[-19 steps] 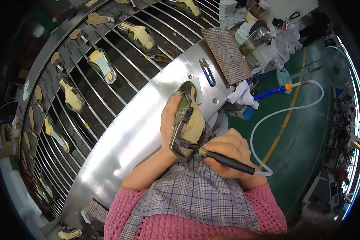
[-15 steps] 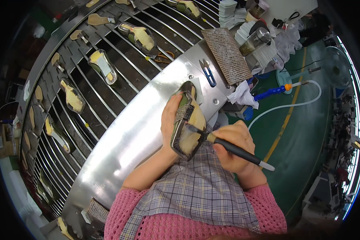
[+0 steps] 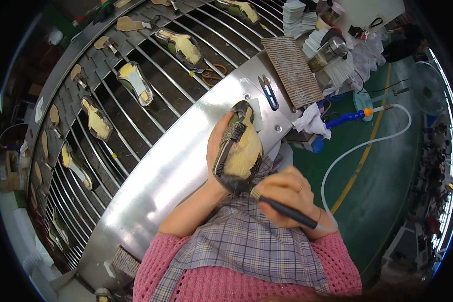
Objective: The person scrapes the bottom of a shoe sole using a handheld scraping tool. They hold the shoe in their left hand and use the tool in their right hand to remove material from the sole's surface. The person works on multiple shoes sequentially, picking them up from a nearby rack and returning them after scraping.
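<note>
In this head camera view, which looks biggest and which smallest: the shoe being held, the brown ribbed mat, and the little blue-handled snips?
Largest to smallest, as they look here:
1. Olive shoe with pale yellow sole, held in the left hand, though it is nearest the camera.
2. Brown ribbed rectangular mat, close in size, so unsure.
3. Blue-handled metal snips, clearly smallest.

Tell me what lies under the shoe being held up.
Under the shoe the left hand cups its side, with the curved metal counter and a checked apron below. The right hand holds a dark-handled brush at its heel. The shoe's upper is hidden.
</note>
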Demonstrator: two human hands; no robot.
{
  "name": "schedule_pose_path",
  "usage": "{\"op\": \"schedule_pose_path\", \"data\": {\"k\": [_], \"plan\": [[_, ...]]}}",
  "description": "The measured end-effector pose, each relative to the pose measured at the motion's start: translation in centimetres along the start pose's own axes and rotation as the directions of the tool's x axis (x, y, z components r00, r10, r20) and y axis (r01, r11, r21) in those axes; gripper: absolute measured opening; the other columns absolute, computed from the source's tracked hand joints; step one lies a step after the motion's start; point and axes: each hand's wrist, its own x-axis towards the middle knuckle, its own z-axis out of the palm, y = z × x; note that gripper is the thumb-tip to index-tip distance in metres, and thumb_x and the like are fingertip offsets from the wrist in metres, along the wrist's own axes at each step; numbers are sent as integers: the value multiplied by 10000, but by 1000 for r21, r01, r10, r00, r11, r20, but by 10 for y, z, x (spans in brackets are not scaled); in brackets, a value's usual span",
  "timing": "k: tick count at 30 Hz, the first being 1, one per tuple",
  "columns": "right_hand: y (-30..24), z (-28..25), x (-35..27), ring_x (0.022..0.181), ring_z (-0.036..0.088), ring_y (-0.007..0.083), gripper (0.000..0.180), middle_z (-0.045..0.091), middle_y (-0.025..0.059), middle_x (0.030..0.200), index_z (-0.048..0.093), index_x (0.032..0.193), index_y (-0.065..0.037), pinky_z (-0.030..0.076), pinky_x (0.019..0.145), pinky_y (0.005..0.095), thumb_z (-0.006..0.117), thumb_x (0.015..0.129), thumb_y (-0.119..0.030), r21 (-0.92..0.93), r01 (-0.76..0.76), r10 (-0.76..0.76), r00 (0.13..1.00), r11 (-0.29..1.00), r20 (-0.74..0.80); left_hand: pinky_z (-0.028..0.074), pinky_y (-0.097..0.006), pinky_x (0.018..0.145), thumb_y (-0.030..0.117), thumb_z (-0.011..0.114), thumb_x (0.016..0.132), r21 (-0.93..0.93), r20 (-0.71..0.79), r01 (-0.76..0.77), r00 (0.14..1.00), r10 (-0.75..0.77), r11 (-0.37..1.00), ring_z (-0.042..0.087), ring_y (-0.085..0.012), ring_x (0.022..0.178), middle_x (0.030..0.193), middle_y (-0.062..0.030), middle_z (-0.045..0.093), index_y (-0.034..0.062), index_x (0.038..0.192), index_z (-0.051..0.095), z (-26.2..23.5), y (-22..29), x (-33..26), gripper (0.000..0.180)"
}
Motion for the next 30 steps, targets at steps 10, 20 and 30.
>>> {"op": "schedule_pose_path", "data": {"k": [10, 20, 30], "plan": [[6, 1, 6, 651, 583, 209, 306, 648, 80, 903, 651, 982, -42, 463, 532, 293, 771, 701, -50, 66, 22, -23, 1000, 998, 20, 540, -322, 913, 6, 560, 903, -542, 136, 151, 986, -91, 827, 576, -219, 1114, 1293, -141, 517, 77, 1467, 257, -7, 11, 1, 644], [9, -4, 6, 626, 574, 220, 275, 641, 84, 872, 634, 949, -22, 429, 502, 286, 751, 700, -10, 49, 10, -11, 1000, 999, 14, 505, -507, 975, 26, 612, 888, -148, 216, 113, 973, -80, 982, 536, -226, 1168, 1332, -84, 484, 134, 1464, 272, -25, 16, 2, 677], [39, -17, -5, 667, 557, 156, 135, 683, 70, 809, 665, 898, 0, 423, 639, 280, 725, 841, -107, 227, -270, 337, 874, 936, -350, 479, -344, 918, 404, 739, 845, -329, 65, 128, 992, -112, 936, 592, -210, 1060, 1145, -101, 621, -1, 1237, 539, -48, 3, 12, 597]]}}
